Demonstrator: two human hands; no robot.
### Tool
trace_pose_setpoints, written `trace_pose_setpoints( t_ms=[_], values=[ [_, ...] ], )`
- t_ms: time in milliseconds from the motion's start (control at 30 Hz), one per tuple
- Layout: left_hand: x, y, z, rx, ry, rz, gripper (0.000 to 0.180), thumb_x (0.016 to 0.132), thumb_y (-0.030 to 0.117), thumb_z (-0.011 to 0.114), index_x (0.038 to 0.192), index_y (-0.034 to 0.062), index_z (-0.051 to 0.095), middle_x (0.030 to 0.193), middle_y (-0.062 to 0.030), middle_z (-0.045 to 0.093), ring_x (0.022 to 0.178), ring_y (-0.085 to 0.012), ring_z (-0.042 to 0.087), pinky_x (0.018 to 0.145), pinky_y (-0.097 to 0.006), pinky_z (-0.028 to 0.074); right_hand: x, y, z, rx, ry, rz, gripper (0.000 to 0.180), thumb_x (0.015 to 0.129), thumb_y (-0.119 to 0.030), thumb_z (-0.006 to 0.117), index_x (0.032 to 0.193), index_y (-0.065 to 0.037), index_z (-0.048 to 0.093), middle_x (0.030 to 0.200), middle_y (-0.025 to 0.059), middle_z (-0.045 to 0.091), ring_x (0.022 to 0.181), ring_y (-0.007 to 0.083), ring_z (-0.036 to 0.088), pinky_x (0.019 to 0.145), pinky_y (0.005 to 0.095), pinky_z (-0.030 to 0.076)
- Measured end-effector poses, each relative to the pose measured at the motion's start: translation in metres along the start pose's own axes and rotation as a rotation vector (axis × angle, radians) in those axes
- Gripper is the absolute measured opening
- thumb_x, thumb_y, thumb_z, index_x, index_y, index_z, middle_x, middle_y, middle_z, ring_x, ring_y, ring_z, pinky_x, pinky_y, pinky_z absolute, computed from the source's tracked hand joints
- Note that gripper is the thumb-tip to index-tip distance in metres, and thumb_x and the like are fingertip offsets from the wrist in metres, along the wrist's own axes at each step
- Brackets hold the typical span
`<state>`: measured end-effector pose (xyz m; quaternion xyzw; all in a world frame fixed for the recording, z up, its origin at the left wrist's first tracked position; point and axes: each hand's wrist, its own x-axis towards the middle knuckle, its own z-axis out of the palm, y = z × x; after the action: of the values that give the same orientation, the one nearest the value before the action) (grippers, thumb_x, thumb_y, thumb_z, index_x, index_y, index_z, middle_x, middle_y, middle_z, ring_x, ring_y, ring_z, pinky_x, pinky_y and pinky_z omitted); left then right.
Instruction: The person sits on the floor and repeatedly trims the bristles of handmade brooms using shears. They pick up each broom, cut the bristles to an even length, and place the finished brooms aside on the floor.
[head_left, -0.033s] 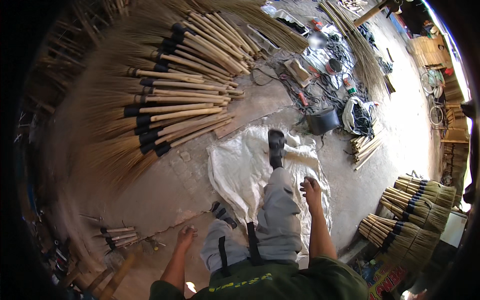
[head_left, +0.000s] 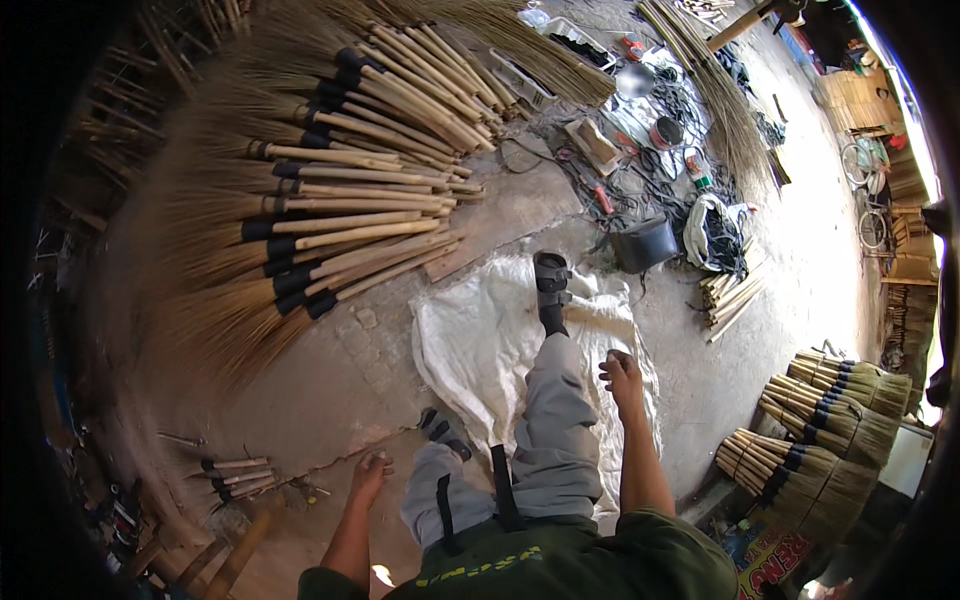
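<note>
My right hand hung over the white sheet spread on the ground, the fingers curled loosely inward and close together, holding nothing that I could make out. It hovered just beside my right knee, above the sheet's right part. My left hand was down by the paved floor, near the sheet's lower left corner; its fingers were bent and narrow, and I could not tell whether they pinched anything or only touched the ground.

Between my two hands lay my legs in grey trousers. The right leg stretched forward past my right fingers, ending in a dark sandal planted on the far part of the sheet. The other sandal sat between my hands, nearer the left one.

Beyond my left fingers, well apart, a big fan of brooms lay with pale handles pointing toward the sheet. A few short sticks with dark bands lay to the left of that hand. Past my right fingers stood a black bucket, and to their right, bundled brooms were stacked by the wall.
</note>
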<state>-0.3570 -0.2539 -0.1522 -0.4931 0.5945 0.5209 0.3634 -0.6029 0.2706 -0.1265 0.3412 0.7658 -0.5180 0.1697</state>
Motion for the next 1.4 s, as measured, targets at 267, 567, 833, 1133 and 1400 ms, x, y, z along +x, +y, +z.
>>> trace_pose_setpoints(
  t_ms=[267, 567, 833, 1133, 1400],
  values=[
    [0.06, 0.081, 0.122, -0.047, 0.168, -0.258, 0.039, 0.103, 0.031, 0.056, 0.127, 0.0012, 0.061, 0.099, -0.0116, 0.071, 0.081, -0.0215, 0.071, 0.065, -0.032, 0.055, 0.471, 0.007, 0.052, -0.387, -0.11, -0.188, 0.044, 0.095, -0.035, 0.068, 0.121, -0.001, 0.063, 0.099, 0.0119, 0.073, 0.082, 0.02, 0.068, 0.069, 0.0335, 0.05],
    [0.115, 0.104, 0.241, 0.146, -0.053, -0.176, 0.036, 0.107, 0.032, 0.05, 0.133, 0.0104, 0.064, 0.114, -0.009, 0.065, 0.089, -0.0165, 0.065, 0.074, -0.034, 0.057, 0.82, -0.093, 0.08, -0.825, 0.364, -0.611, 0.086, 0.084, -0.031, 0.073, 0.15, 0.006, 0.032, 0.142, 0.0288, 0.049, 0.133, 0.0456, 0.046, 0.109, 0.0499, 0.041],
    [0.115, 0.107, 0.258, -0.309, 0.139, -0.48, 0.036, 0.101, 0.033, 0.061, 0.131, 0.0133, 0.065, 0.097, -0.0083, 0.071, 0.072, -0.0191, 0.066, 0.06, -0.035, 0.056, 0.788, -0.145, 0.096, -1.192, 0.313, -0.533, 0.041, 0.087, -0.023, 0.07, 0.124, -0.009, 0.06, 0.133, 0.0187, 0.053, 0.128, 0.0398, 0.05, 0.098, 0.051, 0.05],
    [0.063, -0.035, 0.203, -0.085, 0.156, -0.215, 0.049, 0.095, 0.042, 0.066, 0.135, 0.0129, 0.064, 0.095, -0.0128, 0.074, 0.067, -0.026, 0.067, 0.062, -0.042, 0.056, 0.562, -0.198, 0.073, -0.6, 0.454, -0.76, 0.04, 0.095, -0.021, 0.067, 0.131, -0.005, 0.058, 0.115, 0.0218, 0.062, 0.106, 0.0441, 0.061, 0.093, 0.0492, 0.048],
    [0.065, -0.198, 0.123, -0.543, 0.228, -0.059, 0.026, 0.098, 0.026, 0.06, 0.104, 0.0006, 0.065, 0.09, -0.0096, 0.068, 0.069, -0.0195, 0.064, 0.056, -0.034, 0.052, 0.23, -0.187, 0.132, 0.564, -0.15, -0.353, 0.04, 0.103, -0.032, 0.06, 0.131, -0.003, 0.055, 0.117, 0.0152, 0.069, 0.094, 0.0308, 0.07, 0.077, 0.0404, 0.06]
  ],
)
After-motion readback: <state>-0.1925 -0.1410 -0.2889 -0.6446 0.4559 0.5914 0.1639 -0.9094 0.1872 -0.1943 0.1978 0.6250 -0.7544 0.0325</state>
